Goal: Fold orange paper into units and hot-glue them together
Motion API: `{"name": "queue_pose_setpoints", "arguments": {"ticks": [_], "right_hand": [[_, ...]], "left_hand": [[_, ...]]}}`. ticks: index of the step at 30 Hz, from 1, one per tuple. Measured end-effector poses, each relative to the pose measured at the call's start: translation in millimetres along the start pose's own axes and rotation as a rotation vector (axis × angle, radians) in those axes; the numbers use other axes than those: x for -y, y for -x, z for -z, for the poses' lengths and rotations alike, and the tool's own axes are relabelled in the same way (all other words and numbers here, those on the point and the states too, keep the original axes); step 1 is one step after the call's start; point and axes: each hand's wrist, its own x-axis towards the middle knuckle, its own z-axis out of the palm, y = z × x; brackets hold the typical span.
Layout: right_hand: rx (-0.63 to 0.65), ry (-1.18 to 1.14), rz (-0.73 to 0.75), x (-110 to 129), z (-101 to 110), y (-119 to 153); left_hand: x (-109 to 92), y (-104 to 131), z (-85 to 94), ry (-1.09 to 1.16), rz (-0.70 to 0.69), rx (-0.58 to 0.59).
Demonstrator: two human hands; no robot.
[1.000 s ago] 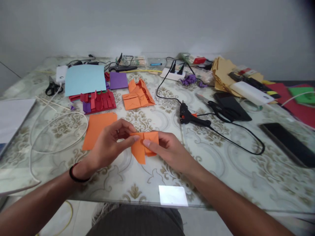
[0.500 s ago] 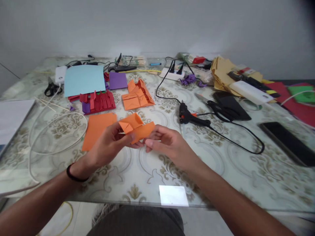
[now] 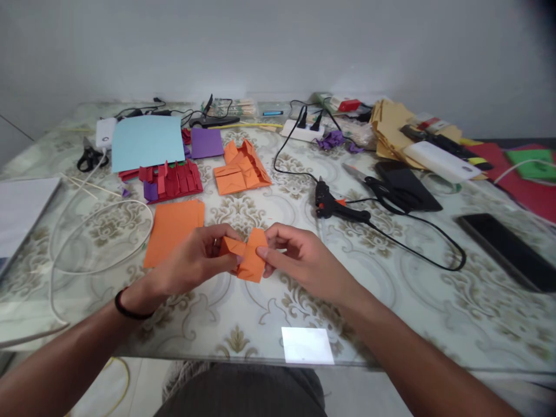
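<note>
Pinching one small piece from both sides, the two hands meet over the near middle part of the table (image 3: 369, 339). The left hand (image 3: 191, 260) is mostly closed, its thumb laid on the left part of the folded orange paper (image 3: 252, 258) and its fingers curled behind, partly hidden. The right hand (image 3: 304, 255) is half curled, the thumb pressing the paper's right edge while the fingers bend beneath and behind it; both have hold of the same piece, with only a narrow strip of orange between the thumbs

Matte and bright orange, the paper has crisp creases. A flat panel faces up toward the camera on the right, and a folded section, partly covered by the left hand, angles away on the left. The panel's long axis runs away from the person, its far end leaning slightly right; that end is narrower, while the near end has a nearly straight edge. The piece is held just right of the orange sheets (image 3: 171, 229), nearer the person than the orange folded model (image 3: 243, 168) and left of the glue gun (image 3: 336, 207)
</note>
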Motion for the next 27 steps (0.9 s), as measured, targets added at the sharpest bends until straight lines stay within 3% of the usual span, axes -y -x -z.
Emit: {"name": "queue_pose_setpoints", "arguments": {"ticks": [9,16,27], "right_hand": [[-0.058,-0.088,0.069,-4.4,-6.4,-1.2],[-0.091,0.010,0.176,-4.6,-12.1,4.0],[-0.033,-0.017,0.281,-1.3,-8.9,12.0]], "left_hand": [[-0.7,3.9,-3.8,-0.009,-0.226,0.010],[-1.2,3.9,-13.4,0.112,-0.170,0.012],[-2.7,8.9,-9.5,-0.032,-0.376,-0.064]]}}
